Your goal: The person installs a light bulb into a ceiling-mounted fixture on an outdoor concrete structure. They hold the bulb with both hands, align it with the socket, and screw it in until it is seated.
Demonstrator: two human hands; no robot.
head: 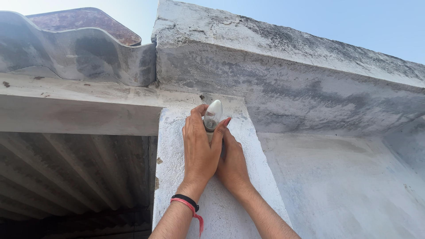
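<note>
Left hand (pixel 200 148) fingers are closing round the candle-shaped bulb (pixel 213 114); right hand (pixel 232 164) is cupping beneath, grip hidden. Advisable: turning gently, keeping bulb straight against pillar (pixel 177 177).

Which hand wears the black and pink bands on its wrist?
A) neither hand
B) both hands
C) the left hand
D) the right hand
C: the bands sit on the wrist of the left hand, which grips the bulb; the right hand has a bare wrist.

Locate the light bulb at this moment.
In the head view, the light bulb is centre frame, held by the left hand against the white pillar.
</note>
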